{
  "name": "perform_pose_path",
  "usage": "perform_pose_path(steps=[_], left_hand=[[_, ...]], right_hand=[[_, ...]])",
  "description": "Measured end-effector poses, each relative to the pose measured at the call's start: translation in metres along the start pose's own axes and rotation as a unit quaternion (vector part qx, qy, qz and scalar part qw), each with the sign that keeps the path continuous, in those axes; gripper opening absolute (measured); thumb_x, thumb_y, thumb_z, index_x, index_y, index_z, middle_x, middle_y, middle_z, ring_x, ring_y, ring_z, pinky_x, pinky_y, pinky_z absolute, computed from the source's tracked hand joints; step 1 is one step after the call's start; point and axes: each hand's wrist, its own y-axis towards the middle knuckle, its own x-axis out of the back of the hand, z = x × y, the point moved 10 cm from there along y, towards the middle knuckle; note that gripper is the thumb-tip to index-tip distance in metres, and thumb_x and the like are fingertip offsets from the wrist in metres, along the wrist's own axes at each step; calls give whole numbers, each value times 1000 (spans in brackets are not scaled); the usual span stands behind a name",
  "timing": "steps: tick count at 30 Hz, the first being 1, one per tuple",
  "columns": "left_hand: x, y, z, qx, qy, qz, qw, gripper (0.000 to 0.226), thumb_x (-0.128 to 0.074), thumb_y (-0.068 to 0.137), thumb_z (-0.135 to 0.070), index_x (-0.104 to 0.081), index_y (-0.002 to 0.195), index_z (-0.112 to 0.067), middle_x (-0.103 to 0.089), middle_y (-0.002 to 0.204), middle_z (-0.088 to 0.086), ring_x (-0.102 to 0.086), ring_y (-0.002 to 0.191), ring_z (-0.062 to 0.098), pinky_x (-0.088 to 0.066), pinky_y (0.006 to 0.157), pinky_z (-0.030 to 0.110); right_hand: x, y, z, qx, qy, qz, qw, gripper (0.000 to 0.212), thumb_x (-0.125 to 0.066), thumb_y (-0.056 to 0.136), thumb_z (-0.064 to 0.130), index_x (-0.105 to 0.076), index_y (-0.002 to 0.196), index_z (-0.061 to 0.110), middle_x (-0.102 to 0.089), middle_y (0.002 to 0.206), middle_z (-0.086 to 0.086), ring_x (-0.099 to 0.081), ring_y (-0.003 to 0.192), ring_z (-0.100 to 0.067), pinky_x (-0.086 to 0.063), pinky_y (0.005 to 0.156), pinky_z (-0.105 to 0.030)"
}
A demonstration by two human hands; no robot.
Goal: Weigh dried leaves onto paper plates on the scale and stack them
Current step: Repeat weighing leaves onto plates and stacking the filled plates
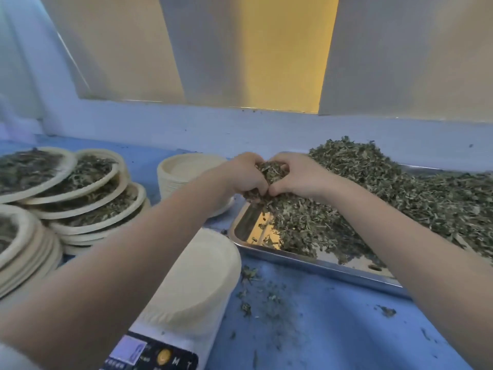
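Left hand (246,174): curled around a clump of dried leaves (272,170), middle of the frame.
Right hand (298,176): curled around the same clump, touching the left.
Leaf pile (386,198): in the metal tray (306,259), right side.
Paper plate (202,279): bare, on the scale (170,353), lower middle (below and left of both hands; left hand nearer).
Filled plates (88,190): stacked, left.
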Motion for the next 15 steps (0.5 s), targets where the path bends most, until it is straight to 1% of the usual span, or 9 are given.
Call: perform_pose_path(steps=[2,4,6,8,10,11,13,14,15], left_hand=[[33,-22,8,15,4,-24,1000,35,-65,71,12,-61,104,3,-63,86,23,-63,70,31,-57,72,40],[62,-45,21,35,5,-43,998,36,-66,69,11,-62,104,3,-66,93,26,-67,80,35,-57,80,45],[80,-69,36,57,-9,-40,997,35,-65,70,12,-62,104,4,-66,99,28,-66,91,38,-54,86,49],[84,-89,55,84,-42,-19,995,31,-62,74,15,-60,102,3,-65,95,27,-66,87,36,-57,81,45],[76,-107,74,123,-58,20,991,38,-63,76,14,-56,110,-3,-64,91,21,-66,84,32,-57,77,39],[71,-114,84,141,-51,45,988,47,-66,76,10,-53,118,-7,-64,95,17,-66,88,31,-57,79,40],[67,-125,99,166,-20,75,983,67,-73,75,-2,-44,134,-17,-58,117,15,-65,100,31,-56,84,44],[71,-126,102,169,-12,71,983,75,-75,74,-6,-40,138,-21,-53,127,14,-64,103,32,-55,85,45],[78,-126,103,165,-16,57,985,76,-76,74,-8,-39,138,-24,-50,131,12,-64,103,33,-56,84,45]], right_hand=[[-13,3,34,32,37,13,999,59,-74,75,13,-52,129,22,-51,105,4,-56,80,-10,-44,55,-16],[-28,2,69,66,63,29,995,47,-74,74,11,-59,117,21,-53,88,11,-51,84,-10,-45,59,-17],[-48,-1,94,88,95,56,990,39,-74,73,10,-62,108,20,-60,85,8,-56,84,-13,-51,66,-24],[-72,-7,108,97,104,98,985,37,-74,72,10,-64,105,23,-65,88,2,-63,84,-16,-54,74,-31],[-100,-15,111,89,48,172,980,43,-77,72,17,-60,110,28,-63,98,2,-63,89,-14,-56,74,-32],[-114,-21,106,74,5,221,972,50,-79,72,23,-57,117,31,-60,106,4,-62,89,-11,-57,69,-31],[-128,-31,95,46,-56,296,953,61,-79,71,37,-50,125,38,-55,116,7,-60,81,-3,-54,56,-22],[-128,-32,93,40,-65,304,950,62,-78,71,43,-50,127,39,-55,118,7,-60,77,-1,-53,54,-19],[-123,-31,93,41,-66,294,953,62,-76,71,48,-50,127,39,-55,119,7,-62,75,-1,-53,54,-18]])
